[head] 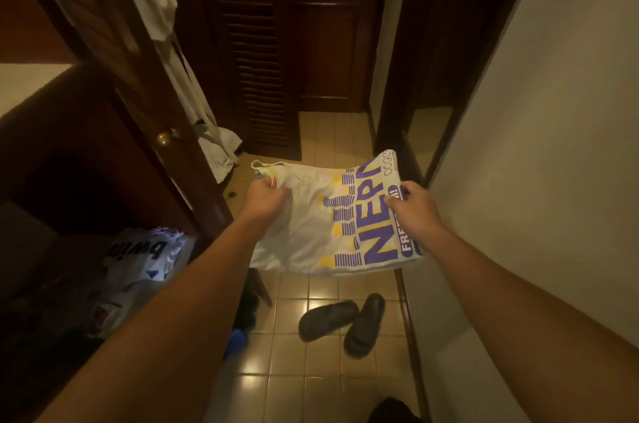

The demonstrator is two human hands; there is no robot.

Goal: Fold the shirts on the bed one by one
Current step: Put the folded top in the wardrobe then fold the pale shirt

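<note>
Here we hold a folded white shirt (325, 225) out flat in the air at the centre of the frame, above the tiled floor (321, 367). Our left hand (266, 196) grips the shirt's left edge, fingers curled into the cloth; our right hand (413, 203) pinches its right edge, thumb on top beside the purple and yellow lettering. Below the shirt, toward the lower centre, a pair of dark slippers (342, 322) lies on the tiles. At the lower left, other printed white shirts (138, 270) sit piled inside a dark wooden wardrobe (69, 152), whose open door (166, 132) carries a brass knob. A pale towel (155, 7) hangs at the upper left, and a louvred door (256, 52) stands at the top centre.
</note>
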